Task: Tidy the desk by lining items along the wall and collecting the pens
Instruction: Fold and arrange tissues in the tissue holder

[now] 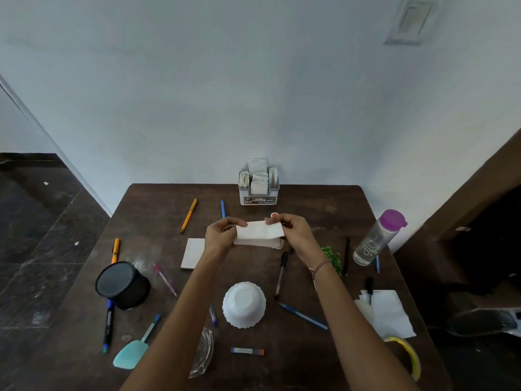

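Glass ashtray (203,354) at near table (310,198) edge, by left forearm; white bowl (244,303) upturned just beyond. Both hands raised mid-table: left hand (221,234) and right hand (293,231) fingers pinching opposite ends of folded white napkin (260,230), held above table. Napkin holder (258,183) already against wall. Pens scattered, uncollected: orange pen (189,215), black pen (281,273), blue pen (303,316). Judged step: squaring napkin for holder. Next move: carry forward, slot in upright without crumpling.
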`<action>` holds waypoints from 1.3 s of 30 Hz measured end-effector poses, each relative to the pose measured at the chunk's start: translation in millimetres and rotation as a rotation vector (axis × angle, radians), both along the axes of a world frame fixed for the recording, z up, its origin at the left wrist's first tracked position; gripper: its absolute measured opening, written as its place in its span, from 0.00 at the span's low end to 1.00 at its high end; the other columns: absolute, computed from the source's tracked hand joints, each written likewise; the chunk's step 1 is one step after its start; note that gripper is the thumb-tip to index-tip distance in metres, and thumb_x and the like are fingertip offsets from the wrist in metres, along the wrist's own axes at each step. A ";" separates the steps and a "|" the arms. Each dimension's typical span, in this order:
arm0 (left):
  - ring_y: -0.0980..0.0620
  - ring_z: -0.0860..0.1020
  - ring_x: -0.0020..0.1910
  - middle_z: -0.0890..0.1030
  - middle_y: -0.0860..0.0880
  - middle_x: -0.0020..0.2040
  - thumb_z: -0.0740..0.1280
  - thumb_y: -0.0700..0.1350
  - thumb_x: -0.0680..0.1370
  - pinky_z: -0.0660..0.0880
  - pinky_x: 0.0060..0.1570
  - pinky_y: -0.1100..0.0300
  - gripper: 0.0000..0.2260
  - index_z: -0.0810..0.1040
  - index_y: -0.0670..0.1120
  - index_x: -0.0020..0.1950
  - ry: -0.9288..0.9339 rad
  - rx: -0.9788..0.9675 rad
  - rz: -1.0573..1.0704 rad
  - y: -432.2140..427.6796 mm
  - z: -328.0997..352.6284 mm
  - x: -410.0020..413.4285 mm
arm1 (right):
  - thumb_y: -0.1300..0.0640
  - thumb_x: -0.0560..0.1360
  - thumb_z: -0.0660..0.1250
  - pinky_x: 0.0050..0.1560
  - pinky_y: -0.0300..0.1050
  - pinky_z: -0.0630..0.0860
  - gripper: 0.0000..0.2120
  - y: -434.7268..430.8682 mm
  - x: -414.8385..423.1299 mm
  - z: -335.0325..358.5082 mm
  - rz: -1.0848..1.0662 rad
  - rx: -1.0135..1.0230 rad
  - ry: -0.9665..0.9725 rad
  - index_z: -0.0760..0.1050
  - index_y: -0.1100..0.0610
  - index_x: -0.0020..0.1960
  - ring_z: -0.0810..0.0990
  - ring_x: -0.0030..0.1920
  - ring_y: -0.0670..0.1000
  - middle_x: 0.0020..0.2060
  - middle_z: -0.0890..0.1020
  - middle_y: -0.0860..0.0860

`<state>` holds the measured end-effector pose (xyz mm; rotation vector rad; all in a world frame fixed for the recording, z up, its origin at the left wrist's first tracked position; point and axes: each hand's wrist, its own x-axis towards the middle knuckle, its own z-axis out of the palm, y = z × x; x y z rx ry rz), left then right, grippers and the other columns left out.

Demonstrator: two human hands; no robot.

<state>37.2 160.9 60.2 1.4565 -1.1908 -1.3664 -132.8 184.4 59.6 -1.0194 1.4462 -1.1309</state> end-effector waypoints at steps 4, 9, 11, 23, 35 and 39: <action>0.46 0.74 0.53 0.78 0.45 0.52 0.58 0.31 0.76 0.75 0.36 0.63 0.15 0.80 0.45 0.39 0.045 0.035 -0.015 -9.2 6.4 -10.1 | 0.70 0.74 0.60 0.50 0.38 0.77 0.17 -5.8 -8.4 1.5 -0.014 -0.084 0.217 0.82 0.54 0.39 0.78 0.49 0.46 0.44 0.81 0.45; 0.44 0.76 0.54 0.79 0.43 0.53 0.62 0.38 0.76 0.78 0.40 0.57 0.08 0.81 0.42 0.45 0.220 0.149 0.023 -19.6 8.7 -19.6 | 0.71 0.75 0.57 0.40 0.28 0.74 0.19 -9.8 -14.8 2.3 -0.034 -0.177 0.345 0.82 0.54 0.40 0.76 0.46 0.43 0.44 0.80 0.44; 0.45 0.76 0.52 0.78 0.42 0.54 0.66 0.35 0.75 0.79 0.33 0.61 0.07 0.80 0.42 0.51 0.157 0.090 0.016 -24.8 6.4 -21.8 | 0.69 0.76 0.55 0.40 0.26 0.72 0.18 -14.3 -17.9 1.1 -0.041 -0.160 0.319 0.81 0.54 0.45 0.75 0.49 0.44 0.49 0.80 0.47; 0.46 0.79 0.48 0.80 0.40 0.53 0.68 0.33 0.73 0.78 0.43 0.57 0.13 0.78 0.42 0.57 0.048 -0.004 0.084 -86.5 3.4 -61.0 | 0.62 0.68 0.74 0.48 0.44 0.79 0.22 -79.1 -31.0 16.5 -0.131 0.195 -0.119 0.73 0.63 0.60 0.80 0.45 0.50 0.49 0.80 0.55; 0.50 0.77 0.55 0.80 0.45 0.58 0.61 0.36 0.77 0.71 0.50 0.63 0.14 0.77 0.42 0.62 -0.448 -0.103 -0.011 -166.6 -12.9 -87.3 | 0.61 0.69 0.74 0.40 0.31 0.73 0.13 -175.6 -60.0 9.1 -0.244 -0.082 0.387 0.79 0.61 0.52 0.77 0.45 0.48 0.48 0.82 0.54; 0.45 0.76 0.60 0.80 0.44 0.60 0.59 0.32 0.74 0.71 0.58 0.54 0.19 0.76 0.40 0.62 -0.640 -0.169 -0.108 -189.9 -30.9 -88.6 | 0.60 0.70 0.73 0.46 0.40 0.80 0.08 -201.0 -59.3 -3.1 -0.132 -0.117 0.440 0.81 0.61 0.48 0.79 0.45 0.50 0.46 0.84 0.55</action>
